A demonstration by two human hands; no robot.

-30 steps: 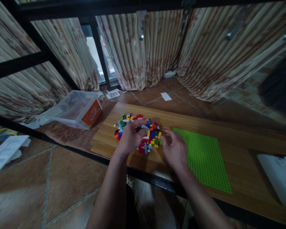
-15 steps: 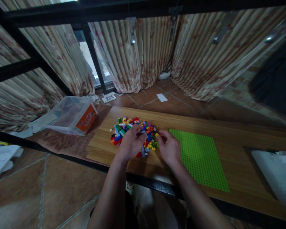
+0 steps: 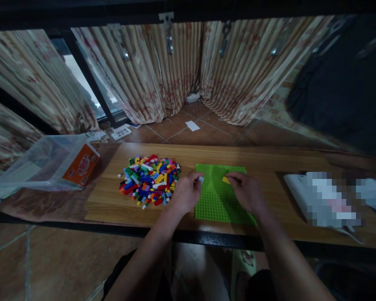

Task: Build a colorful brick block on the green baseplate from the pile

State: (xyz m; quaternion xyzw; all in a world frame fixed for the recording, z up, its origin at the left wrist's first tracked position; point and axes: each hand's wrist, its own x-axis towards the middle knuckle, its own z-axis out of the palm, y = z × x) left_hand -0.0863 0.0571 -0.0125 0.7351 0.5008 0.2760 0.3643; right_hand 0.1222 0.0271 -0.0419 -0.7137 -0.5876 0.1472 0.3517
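Note:
A green studded baseplate (image 3: 213,200) lies flat on the wooden tabletop (image 3: 109,200). Over its right half, my right hand (image 3: 246,190) pinches a yellow toy brick (image 3: 226,179) between thumb and fingers. My left hand (image 3: 188,192) is at the plate's left edge, closed on a small pale grey-blue brick (image 3: 201,179) that shows only in part. To the left of that hand, a heap of mixed coloured toy bricks (image 3: 150,179) is spread on the wood.
A clear plastic bin (image 3: 47,163) with an orange label stands left of the heap. On the right lies a pale, partly pixelated object (image 3: 297,196). The table's dark front edge (image 3: 207,237) runs below my forearms. Curtains (image 3: 163,75) hang beyond the tiled floor.
Both hands have moved from the brick heap to the green baseplate, the right carrying a yellow brick and the left a small pale one. The camera view has turned to the right.

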